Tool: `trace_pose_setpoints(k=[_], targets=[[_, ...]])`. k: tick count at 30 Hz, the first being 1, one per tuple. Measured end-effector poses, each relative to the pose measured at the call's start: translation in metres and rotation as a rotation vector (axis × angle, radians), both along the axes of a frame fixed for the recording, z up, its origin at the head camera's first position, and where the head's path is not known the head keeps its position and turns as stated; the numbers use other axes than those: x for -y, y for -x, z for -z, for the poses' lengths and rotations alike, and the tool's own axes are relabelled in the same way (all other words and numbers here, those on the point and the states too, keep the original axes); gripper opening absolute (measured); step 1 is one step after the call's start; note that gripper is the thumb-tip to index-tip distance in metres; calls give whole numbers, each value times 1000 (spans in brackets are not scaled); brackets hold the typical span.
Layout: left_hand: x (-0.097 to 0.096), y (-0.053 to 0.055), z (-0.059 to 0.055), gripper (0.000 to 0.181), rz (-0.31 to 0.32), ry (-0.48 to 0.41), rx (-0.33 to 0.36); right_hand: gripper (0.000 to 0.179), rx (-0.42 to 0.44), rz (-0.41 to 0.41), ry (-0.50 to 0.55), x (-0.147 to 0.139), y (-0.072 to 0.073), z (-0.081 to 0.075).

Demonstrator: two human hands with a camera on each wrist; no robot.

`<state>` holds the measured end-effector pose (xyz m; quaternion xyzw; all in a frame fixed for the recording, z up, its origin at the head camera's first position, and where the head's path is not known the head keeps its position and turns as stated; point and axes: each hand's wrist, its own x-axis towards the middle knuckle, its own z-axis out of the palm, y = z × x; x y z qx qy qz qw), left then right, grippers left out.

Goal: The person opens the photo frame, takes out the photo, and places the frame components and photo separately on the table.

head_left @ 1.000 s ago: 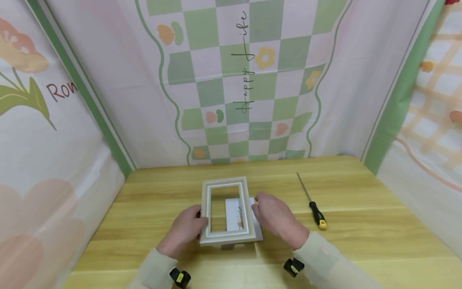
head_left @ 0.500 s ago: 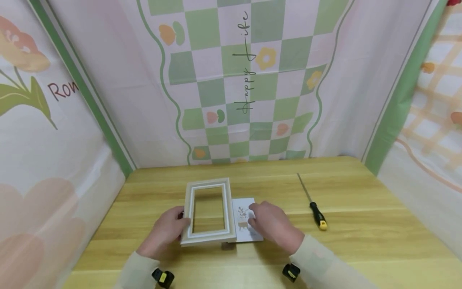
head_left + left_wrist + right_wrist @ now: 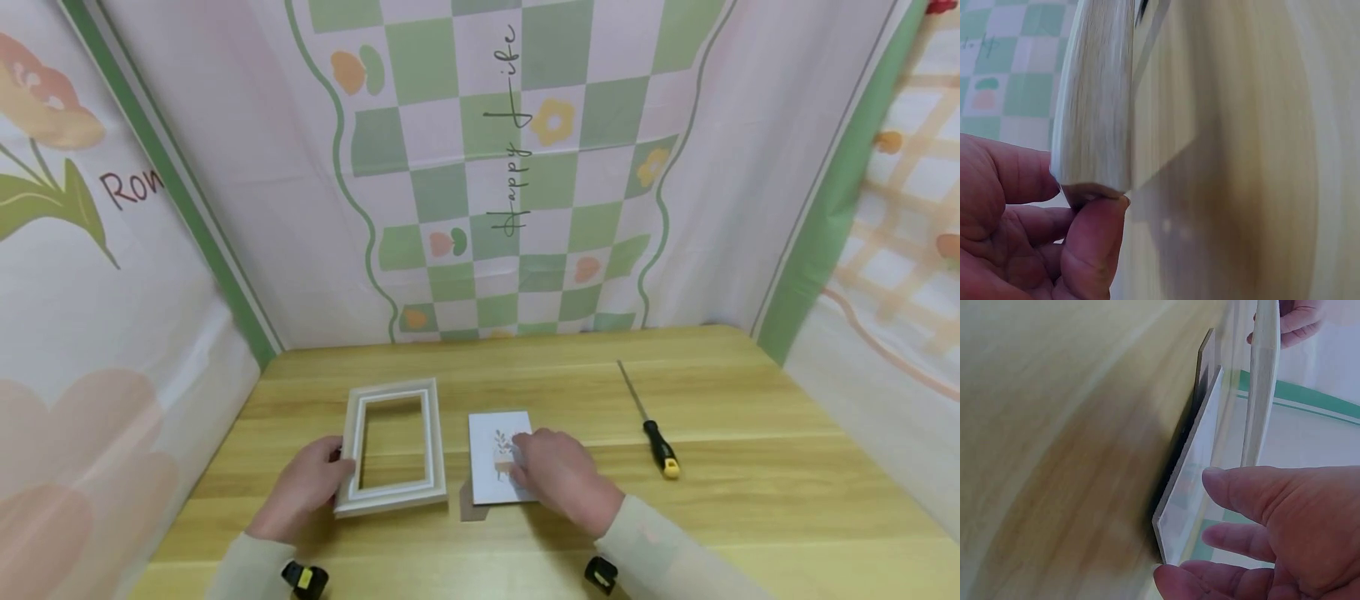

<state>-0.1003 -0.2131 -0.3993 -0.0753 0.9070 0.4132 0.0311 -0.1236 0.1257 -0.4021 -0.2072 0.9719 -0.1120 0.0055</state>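
Note:
My left hand (image 3: pixel 306 483) pinches the left side of an empty picture frame (image 3: pixel 437 442), pale wood with a white inner lip. The frame is tilted and raised above the table in the left wrist view, its corner (image 3: pixel 1094 187) between thumb and fingers. To its right lies a white backing board (image 3: pixel 483 458) printed with a plant in a pot. A grey-brown flap (image 3: pixel 472 510) sticks out from under it. My right hand (image 3: pixel 562 479) hovers at the board's right side, fingers loosely spread, with thumb and fingertips right by its surface and edge in the right wrist view.
A screwdriver (image 3: pixel 658 446) with a black and yellow handle lies right of my right hand. The wooden table (image 3: pixel 570 358) ends at the back against a checked curtain (image 3: pixel 487 275). Fabric walls stand on both sides.
My left hand has carried the picture frame leftward, off the backing board, which now shows whole apart from the part behind my right hand. The right hand has shifted slightly, staying by the board.

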Motion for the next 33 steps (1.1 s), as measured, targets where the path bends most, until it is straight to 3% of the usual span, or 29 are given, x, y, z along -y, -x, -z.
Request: trace_pose_setpoints(k=[4,9,22,33], targets=[[10,0,3,26,-5,30,-2,19,-36,-35,-30,0,-2,1],[21,1,5,25,-13,62,16,25,-54,-63,-29,0,-3,2],[39,5,7,24,7,171,40,20,3,-25,-51,1,-2,5],[49,11,3,37,7,274,81,19,9,-11,-42,1,-3,5]])
